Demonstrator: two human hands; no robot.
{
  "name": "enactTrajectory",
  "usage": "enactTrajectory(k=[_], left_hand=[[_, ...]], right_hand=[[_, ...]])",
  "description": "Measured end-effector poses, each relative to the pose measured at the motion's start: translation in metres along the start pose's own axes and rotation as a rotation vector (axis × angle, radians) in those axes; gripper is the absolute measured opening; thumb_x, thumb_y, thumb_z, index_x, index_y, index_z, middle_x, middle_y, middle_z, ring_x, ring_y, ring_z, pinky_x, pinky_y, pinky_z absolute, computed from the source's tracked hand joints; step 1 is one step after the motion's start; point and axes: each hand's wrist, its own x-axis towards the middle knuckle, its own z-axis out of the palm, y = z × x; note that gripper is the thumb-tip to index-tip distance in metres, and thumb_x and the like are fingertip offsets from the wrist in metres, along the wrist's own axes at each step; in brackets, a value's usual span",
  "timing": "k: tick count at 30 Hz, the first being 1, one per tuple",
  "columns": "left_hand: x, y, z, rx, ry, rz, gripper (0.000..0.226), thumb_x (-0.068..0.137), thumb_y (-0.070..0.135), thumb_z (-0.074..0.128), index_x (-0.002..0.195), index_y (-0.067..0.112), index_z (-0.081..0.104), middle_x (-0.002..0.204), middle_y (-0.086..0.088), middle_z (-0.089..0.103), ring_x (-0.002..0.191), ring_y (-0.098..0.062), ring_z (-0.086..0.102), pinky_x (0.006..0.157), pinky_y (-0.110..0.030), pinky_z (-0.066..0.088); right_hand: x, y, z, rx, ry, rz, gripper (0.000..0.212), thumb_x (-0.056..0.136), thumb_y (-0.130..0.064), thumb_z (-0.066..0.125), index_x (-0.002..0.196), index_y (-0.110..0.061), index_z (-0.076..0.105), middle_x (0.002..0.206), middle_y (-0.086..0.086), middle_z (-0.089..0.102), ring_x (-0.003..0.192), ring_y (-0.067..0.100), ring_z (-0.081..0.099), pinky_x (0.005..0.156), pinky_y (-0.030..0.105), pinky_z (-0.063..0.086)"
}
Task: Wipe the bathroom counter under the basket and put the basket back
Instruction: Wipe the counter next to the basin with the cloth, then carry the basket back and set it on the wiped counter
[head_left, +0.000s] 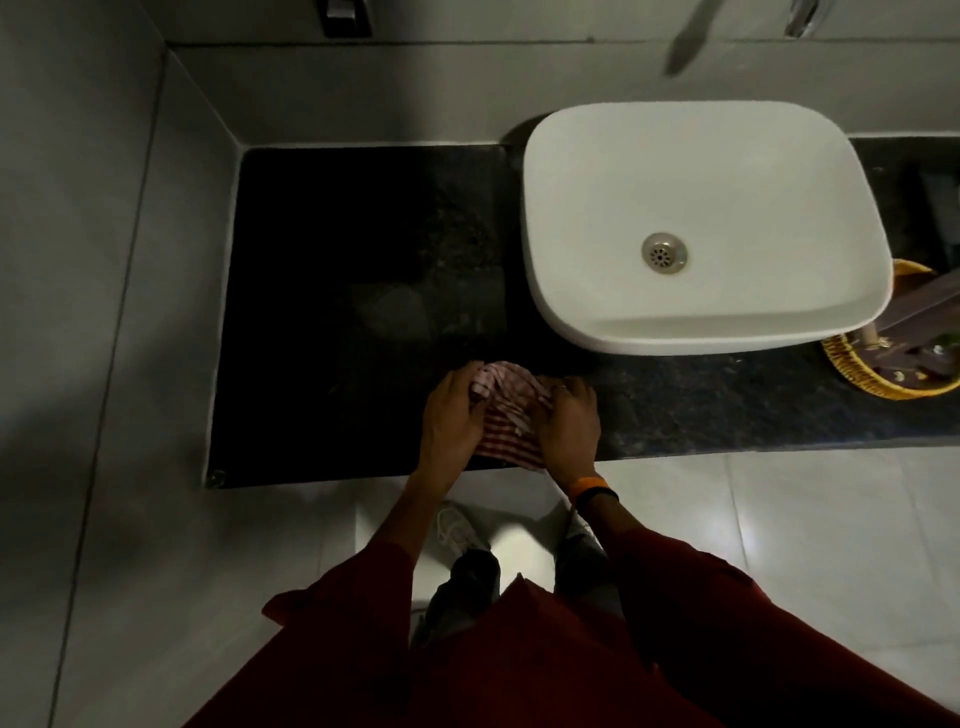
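Both hands, left hand (451, 415) and right hand (569, 421), grip a bunched cloth (506, 415) at the worktop (332, 291) front edge. Beyond the sink (701, 223), the basket (883, 374) sits far right, near that edge; a careless reach could probably tip it off.

Dim, soft; counter (363, 260) nearly black; floor (748, 540) glare; edges bowed.

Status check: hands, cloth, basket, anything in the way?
Both hands, left and right, bunching striped cloth at counter front edge. Basket right of sink. Nothing blocking.
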Motion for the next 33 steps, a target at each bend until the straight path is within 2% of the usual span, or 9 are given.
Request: enactTrajectory(k=[6, 8, 11, 14, 17, 19, 24, 28, 33], left_hand=[[-0.001, 0.015, 0.011, -0.048, 0.123, -0.106, 0.039, 0.097, 0.01, 0.053, 0.135, 0.012, 0.051, 0.133, -0.013, 0.057, 0.122, -0.027, 0.055, 0.103, -0.023, 0.035], [-0.003, 0.013, 0.006, 0.011, 0.19, -0.068, 0.044, 0.095, 0.01, 0.057, 0.138, 0.009, 0.048, 0.134, -0.018, 0.052, 0.122, -0.03, 0.053, 0.105, -0.029, 0.039], [-0.011, 0.009, 0.001, 0.358, 0.304, 0.068, 0.05, 0.093, 0.018, 0.058, 0.141, 0.013, 0.046, 0.14, -0.02, 0.047, 0.128, -0.034, 0.046, 0.107, -0.042, 0.041], [-0.02, 0.008, 0.005, 0.533, 0.195, 0.22, 0.049, 0.096, 0.024, 0.051, 0.142, 0.012, 0.047, 0.15, -0.017, 0.044, 0.141, -0.035, 0.038, 0.114, -0.052, 0.036], [-0.033, 0.021, 0.02, 0.537, 0.132, 0.251, 0.051, 0.098, 0.03, 0.044, 0.146, 0.013, 0.04, 0.152, -0.016, 0.042, 0.145, -0.033, 0.035, 0.118, -0.054, 0.031], [-0.038, 0.045, 0.039, 0.466, 0.119, 0.328, 0.051, 0.099, 0.031, 0.044, 0.147, 0.014, 0.038, 0.15, -0.014, 0.044, 0.142, -0.029, 0.036, 0.118, -0.049, 0.032], [-0.023, 0.143, 0.108, 0.263, 0.088, 0.508, 0.042, 0.098, 0.024, 0.051, 0.137, 0.008, 0.052, 0.135, -0.014, 0.058, 0.125, -0.027, 0.056, 0.106, -0.04, 0.047], [0.002, 0.233, 0.17, 0.159, -0.007, 0.406, 0.041, 0.095, 0.025, 0.059, 0.132, 0.007, 0.06, 0.124, -0.016, 0.068, 0.111, -0.031, 0.067, 0.093, -0.04, 0.057], [0.028, 0.312, 0.24, 0.039, -0.21, 0.28, 0.049, 0.098, 0.036, 0.056, 0.137, 0.007, 0.054, 0.13, -0.017, 0.066, 0.12, -0.03, 0.063, 0.104, -0.038, 0.048]], right_hand=[[0.015, 0.006, -0.015, 0.147, -0.078, -0.138, 0.038, 0.089, -0.008, 0.06, 0.126, -0.011, 0.066, 0.125, 0.017, 0.061, 0.119, 0.037, 0.053, 0.094, 0.046, 0.05], [0.024, -0.001, -0.02, 0.243, -0.014, -0.143, 0.041, 0.089, -0.002, 0.057, 0.128, -0.01, 0.065, 0.129, 0.018, 0.061, 0.122, 0.036, 0.055, 0.1, 0.044, 0.05], [0.028, -0.002, -0.025, 0.196, 0.051, -0.251, 0.043, 0.089, 0.001, 0.058, 0.13, -0.01, 0.062, 0.137, 0.015, 0.059, 0.13, 0.034, 0.052, 0.105, 0.043, 0.048], [0.016, 0.012, -0.024, 0.018, 0.038, -0.411, 0.041, 0.088, -0.007, 0.057, 0.128, -0.011, 0.062, 0.138, 0.013, 0.059, 0.13, 0.034, 0.052, 0.104, 0.045, 0.046], [0.001, 0.044, -0.029, -0.023, 0.081, -0.46, 0.038, 0.091, -0.017, 0.052, 0.127, -0.013, 0.063, 0.134, 0.012, 0.061, 0.125, 0.031, 0.052, 0.102, 0.044, 0.044], [0.001, 0.073, -0.042, 0.0, 0.167, -0.413, 0.032, 0.093, -0.018, 0.057, 0.124, -0.015, 0.064, 0.133, 0.01, 0.062, 0.123, 0.028, 0.051, 0.102, 0.042, 0.042], [0.024, 0.155, -0.117, -0.068, 0.371, -0.324, 0.027, 0.094, -0.022, 0.06, 0.12, -0.015, 0.067, 0.128, 0.008, 0.063, 0.12, 0.028, 0.054, 0.103, 0.04, 0.041], [0.06, 0.227, -0.196, -0.07, 0.583, -0.174, 0.023, 0.094, -0.02, 0.06, 0.114, -0.012, 0.069, 0.117, 0.011, 0.065, 0.111, 0.03, 0.058, 0.096, 0.041, 0.043], [0.112, 0.304, -0.273, -0.043, 0.717, 0.189, 0.032, 0.093, -0.024, 0.057, 0.12, -0.007, 0.064, 0.128, 0.016, 0.059, 0.118, 0.032, 0.052, 0.1, 0.041, 0.043]])
